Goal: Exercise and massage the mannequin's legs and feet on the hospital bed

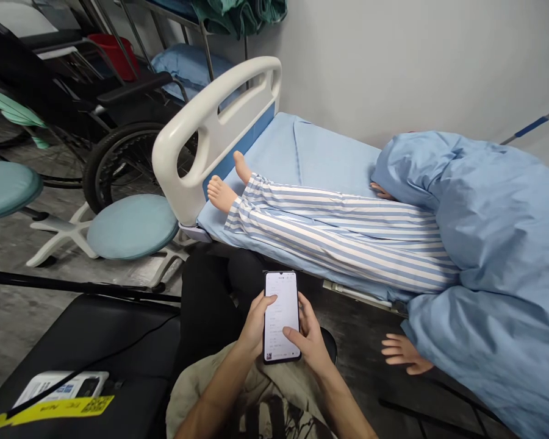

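Observation:
A smartphone [281, 311] with a lit white screen is held upright in front of me, low in the view. My left hand [255, 326] wraps round its left edge. My right hand [308, 338] grips the right edge, with the thumb lying on the lower part of the screen. Beyond the phone a mannequin in blue-and-white striped trousers [329, 228] lies on a hospital bed [320, 152], its bare feet [222, 192] near the white footboard [210, 116]. A blue blanket [494, 244] covers its upper body, and one mannequin hand [405, 353] hangs off the bed's near side.
Two round teal stools [132, 225] [4, 189] stand left of the bed, with a wheelchair [96, 116] behind them. A black case [96, 347] with a yellow label [50, 410] and a cable lies at lower left. A grey wall runs behind the bed.

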`<control>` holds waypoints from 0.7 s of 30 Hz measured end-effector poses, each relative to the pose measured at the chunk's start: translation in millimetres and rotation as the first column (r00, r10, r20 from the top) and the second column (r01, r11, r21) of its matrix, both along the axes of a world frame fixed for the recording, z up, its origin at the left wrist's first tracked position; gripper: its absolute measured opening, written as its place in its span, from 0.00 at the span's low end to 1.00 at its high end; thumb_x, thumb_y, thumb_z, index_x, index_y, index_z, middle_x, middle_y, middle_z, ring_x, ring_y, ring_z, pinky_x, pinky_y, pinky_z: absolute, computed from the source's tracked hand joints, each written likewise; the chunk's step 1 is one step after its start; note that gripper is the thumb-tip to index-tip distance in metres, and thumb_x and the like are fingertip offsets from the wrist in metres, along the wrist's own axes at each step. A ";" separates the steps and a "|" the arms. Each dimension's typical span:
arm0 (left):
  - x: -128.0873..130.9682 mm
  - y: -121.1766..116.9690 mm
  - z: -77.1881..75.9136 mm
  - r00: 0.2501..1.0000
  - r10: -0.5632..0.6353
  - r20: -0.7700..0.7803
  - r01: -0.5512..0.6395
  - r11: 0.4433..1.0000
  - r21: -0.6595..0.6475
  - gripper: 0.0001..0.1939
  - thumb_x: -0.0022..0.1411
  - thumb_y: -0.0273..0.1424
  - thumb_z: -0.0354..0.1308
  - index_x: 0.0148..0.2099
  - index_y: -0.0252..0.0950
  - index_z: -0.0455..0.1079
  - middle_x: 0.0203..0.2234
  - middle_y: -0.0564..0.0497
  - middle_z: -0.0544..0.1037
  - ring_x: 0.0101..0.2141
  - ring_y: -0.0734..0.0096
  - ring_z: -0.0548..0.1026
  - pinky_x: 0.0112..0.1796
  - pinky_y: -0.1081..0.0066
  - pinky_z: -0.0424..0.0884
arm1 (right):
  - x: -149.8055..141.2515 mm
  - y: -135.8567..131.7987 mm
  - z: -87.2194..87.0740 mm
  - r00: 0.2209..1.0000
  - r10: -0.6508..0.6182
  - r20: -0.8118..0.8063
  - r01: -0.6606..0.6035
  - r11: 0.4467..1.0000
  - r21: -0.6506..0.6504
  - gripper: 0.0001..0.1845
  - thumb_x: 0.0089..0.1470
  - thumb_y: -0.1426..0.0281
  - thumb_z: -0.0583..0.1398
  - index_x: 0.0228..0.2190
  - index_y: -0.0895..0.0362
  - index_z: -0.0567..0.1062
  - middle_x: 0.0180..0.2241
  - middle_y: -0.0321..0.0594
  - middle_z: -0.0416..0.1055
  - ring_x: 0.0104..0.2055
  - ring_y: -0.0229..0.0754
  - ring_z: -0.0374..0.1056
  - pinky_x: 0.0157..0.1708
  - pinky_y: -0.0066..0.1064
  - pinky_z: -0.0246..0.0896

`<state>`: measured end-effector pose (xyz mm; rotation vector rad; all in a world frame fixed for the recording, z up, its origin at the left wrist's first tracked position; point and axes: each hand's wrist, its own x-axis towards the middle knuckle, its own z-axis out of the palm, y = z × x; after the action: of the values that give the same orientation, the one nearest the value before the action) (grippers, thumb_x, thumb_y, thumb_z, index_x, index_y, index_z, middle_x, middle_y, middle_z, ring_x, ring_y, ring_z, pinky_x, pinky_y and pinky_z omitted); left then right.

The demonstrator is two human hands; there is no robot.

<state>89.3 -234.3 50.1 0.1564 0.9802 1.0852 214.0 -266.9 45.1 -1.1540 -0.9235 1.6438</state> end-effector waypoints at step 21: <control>-1.6 -0.2 -0.1 1.000 -0.015 0.024 0.015 1.000 0.003 0.14 0.51 0.32 0.58 0.41 0.31 0.71 0.29 0.48 0.78 0.29 0.67 0.75 0.31 0.71 0.69 | 1.6 -0.2 0.3 1.000 -0.007 -0.012 0.007 1.000 0.007 0.38 0.47 0.66 0.64 0.57 0.50 0.56 0.57 0.44 0.60 0.57 0.48 0.59 0.55 0.40 0.54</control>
<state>87.7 -234.6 50.0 0.1519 0.9546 1.0724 215.6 -267.2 45.3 -1.1402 -0.9165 1.6391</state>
